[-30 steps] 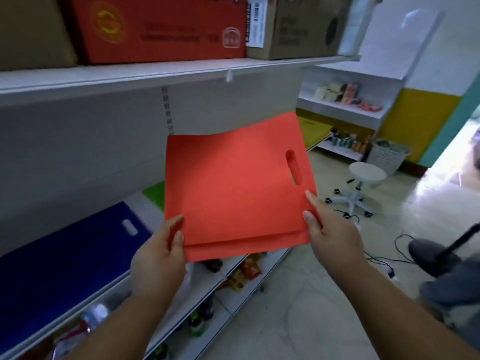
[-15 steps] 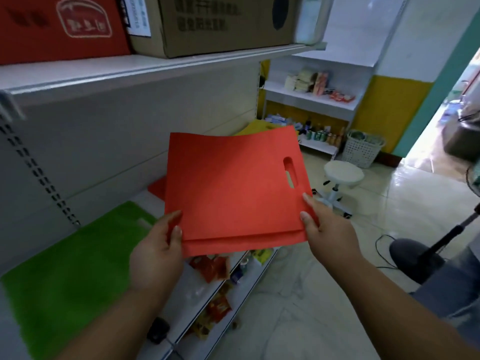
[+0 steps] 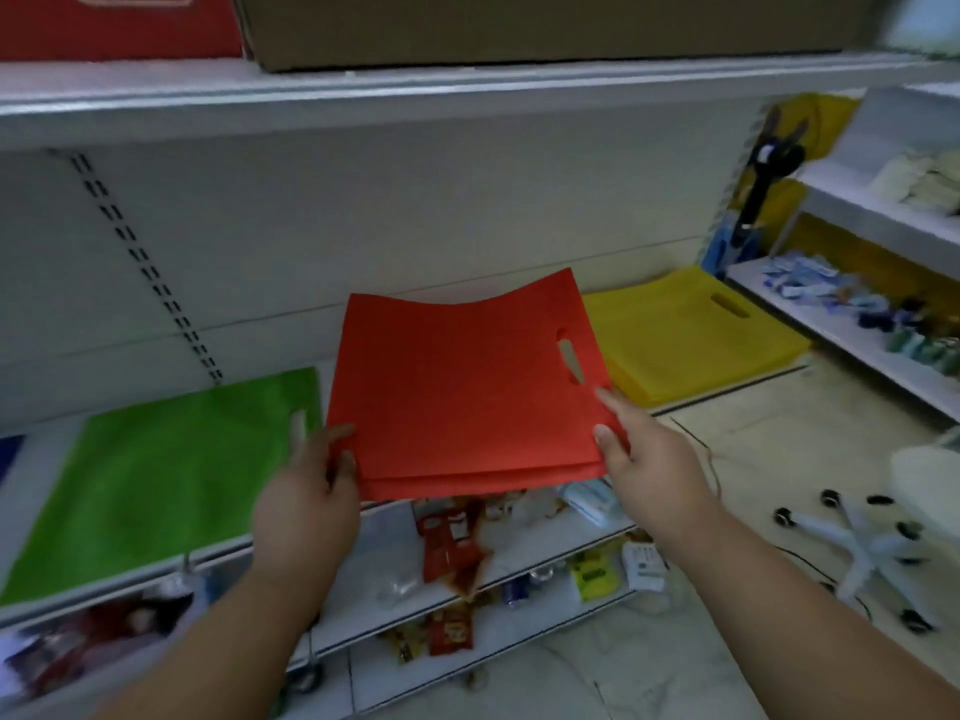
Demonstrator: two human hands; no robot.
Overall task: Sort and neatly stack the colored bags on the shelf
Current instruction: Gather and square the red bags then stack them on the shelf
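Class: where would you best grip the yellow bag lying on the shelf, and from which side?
Pinch the yellow bag at its cut-out handle slot, reaching in from the right end: it lies flat, the slot sits near that free edge, and the red bags crowd its left.

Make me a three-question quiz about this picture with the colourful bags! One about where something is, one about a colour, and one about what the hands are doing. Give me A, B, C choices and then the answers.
1. Where are the red bags?
A. held between the green and yellow piles
B. on the floor
C. on the top shelf

2. What colour is the pile to the right of the red bags?
A. blue
B. yellow
C. pink

3. What are the hands doing?
A. hanging empty
B. one holds the bags
C. both hold the bags

Answers:
1 A: green bags lie left, yellow bags right.
2 B: that pile is plainly yellow.
3 C: left hand and right hand each grip a near corner.
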